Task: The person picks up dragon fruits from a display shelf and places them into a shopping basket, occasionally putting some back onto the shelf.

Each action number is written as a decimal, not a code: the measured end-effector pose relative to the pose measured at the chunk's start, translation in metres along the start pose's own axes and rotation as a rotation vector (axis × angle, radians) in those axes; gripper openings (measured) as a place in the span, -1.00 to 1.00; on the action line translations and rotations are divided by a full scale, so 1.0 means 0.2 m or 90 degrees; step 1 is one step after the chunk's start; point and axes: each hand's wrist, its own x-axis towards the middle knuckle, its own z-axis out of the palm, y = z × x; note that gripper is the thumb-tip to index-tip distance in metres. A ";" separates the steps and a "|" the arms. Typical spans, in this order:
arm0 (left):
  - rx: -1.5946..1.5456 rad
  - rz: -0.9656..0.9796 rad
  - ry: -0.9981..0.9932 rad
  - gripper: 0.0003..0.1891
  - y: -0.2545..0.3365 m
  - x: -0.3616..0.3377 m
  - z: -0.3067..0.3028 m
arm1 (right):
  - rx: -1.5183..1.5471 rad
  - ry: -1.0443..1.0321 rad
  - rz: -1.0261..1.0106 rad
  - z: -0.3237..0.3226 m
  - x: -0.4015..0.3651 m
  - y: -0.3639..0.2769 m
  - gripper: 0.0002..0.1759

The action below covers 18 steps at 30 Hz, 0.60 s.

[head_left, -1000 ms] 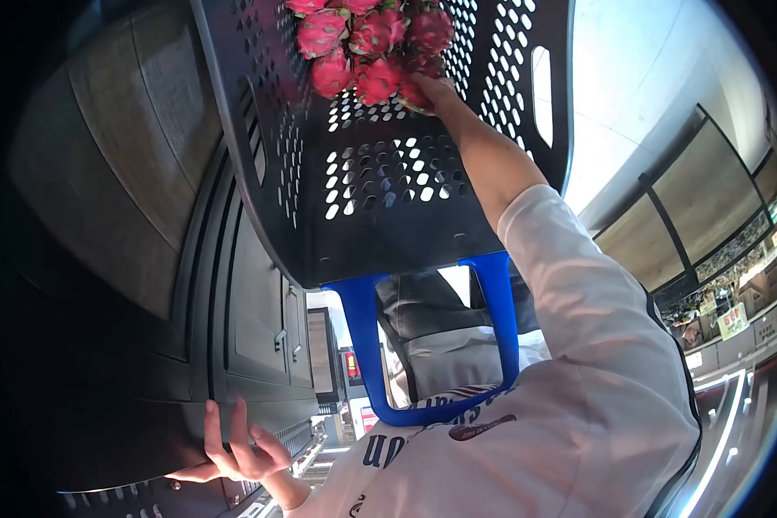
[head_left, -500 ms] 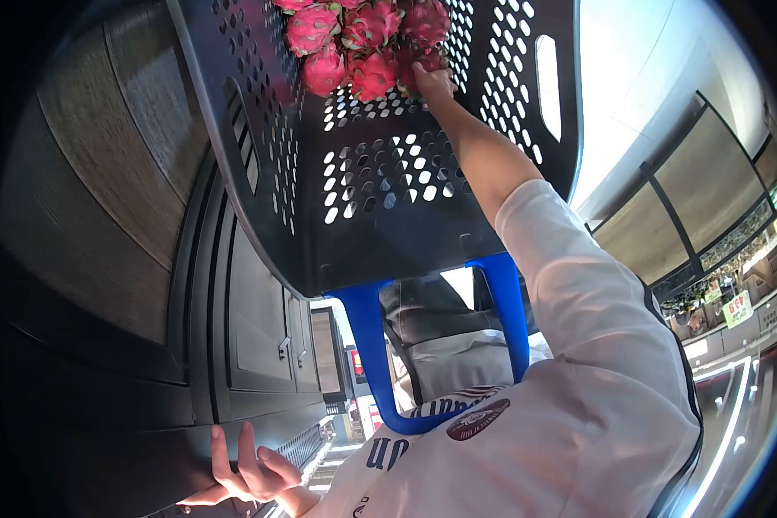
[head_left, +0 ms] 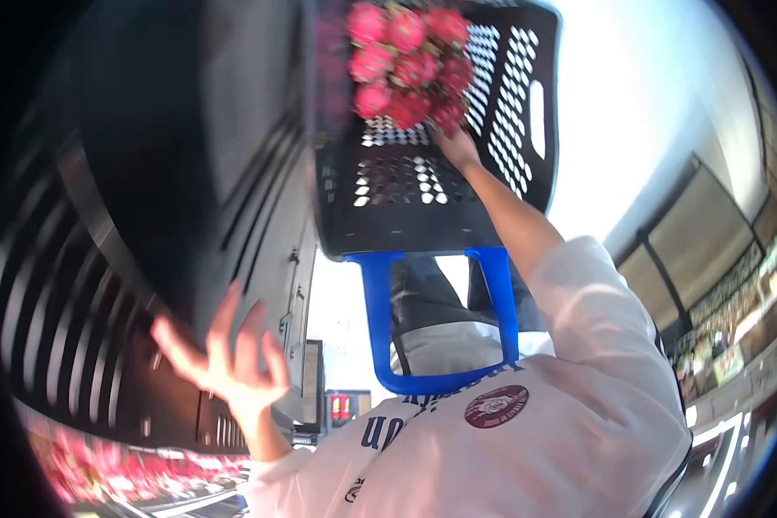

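My right hand point(head_left: 454, 142) reaches into a black perforated shopping basket point(head_left: 328, 216), its fingers against the nearest dragon fruit point(head_left: 448, 114) at the lower right of the group. The fingertips are partly hidden by that fruit. Several pink dragon fruits point(head_left: 415, 69) with green scale tips sit close together in rows at the basket's far end. A blue handle point(head_left: 440, 382) stretches from the basket's near edge toward my shirt. Out to the left, my left hand point(head_left: 237, 363) is raised with fingers spread, blurred by motion and holding nothing.
A dark cabinet point(head_left: 272, 259) with metal handles runs along the left side. Low on the left is a blurred heap of pink fruit point(head_left: 129, 466) beside dark slats point(head_left: 78, 345). Framed tan panels point(head_left: 708, 242) and stocked shelves point(head_left: 734, 319) stand on the right.
My view has shifted, and the pink heap at lower left has come into sight. My left hand has risen and its fingers have spread wider. My right hand stays at the nearest dragon fruit.
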 end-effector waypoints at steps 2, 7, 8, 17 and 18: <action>-0.063 -0.023 0.028 -0.73 0.01 0.00 0.02 | 0.012 -0.024 -0.020 -0.03 -0.13 -0.02 -0.41; -0.180 -0.009 0.120 -0.78 -0.04 -0.01 0.05 | 0.225 -0.130 0.041 -0.26 -0.60 -0.24 -0.52; -0.196 0.008 0.139 -0.79 -0.05 -0.03 0.06 | 0.207 -0.132 0.011 -0.30 -0.67 -0.28 -0.52; -0.254 0.053 0.253 -0.84 -0.06 -0.07 0.14 | 0.211 -0.093 -0.160 -0.54 -1.18 -0.65 -0.62; -0.279 0.057 0.251 -0.83 -0.06 -0.07 0.17 | 0.187 -0.104 -0.167 -0.53 -1.25 -0.71 -0.62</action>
